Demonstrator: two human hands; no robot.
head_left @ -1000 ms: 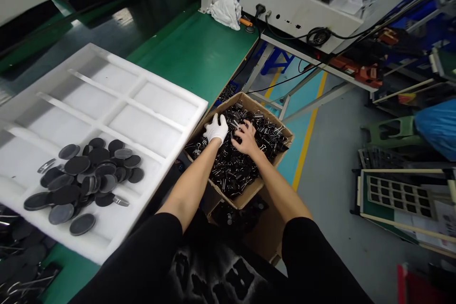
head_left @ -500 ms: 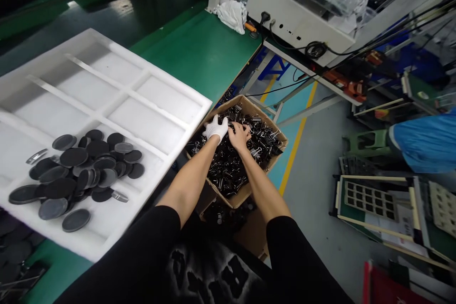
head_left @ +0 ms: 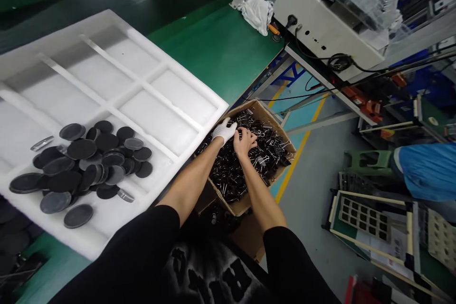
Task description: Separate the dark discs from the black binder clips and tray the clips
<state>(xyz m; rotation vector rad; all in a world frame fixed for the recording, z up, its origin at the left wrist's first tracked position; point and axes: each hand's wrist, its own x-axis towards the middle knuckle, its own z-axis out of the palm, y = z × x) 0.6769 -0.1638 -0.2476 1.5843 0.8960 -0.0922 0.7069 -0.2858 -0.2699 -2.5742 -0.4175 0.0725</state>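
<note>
A cardboard box (head_left: 238, 208) full of black binder clips (head_left: 231, 175) with silver wire handles stands below the table edge. My left hand (head_left: 224, 131), in a white glove, rests on the clips near the box's upper left side, its fingers spread. Just right of it is my right hand (head_left: 244, 142), bare, with bent fingers over the clips. Its fingertips are partly hidden among them, so what it grips, if anything, cannot be made out.
At the left, a white foam tray (head_left: 160, 64) with compartments holds a heap of dark round discs (head_left: 81, 149). A grey machine housing (head_left: 320, 33) with cables stands upper right. A green stool (head_left: 368, 161) and a person's blue clothing (head_left: 427, 171) are at the right.
The view has shifted, so the tray and box appear further right. Both hands remain over the clips, and the fingers of my right hand look slightly more bent.
</note>
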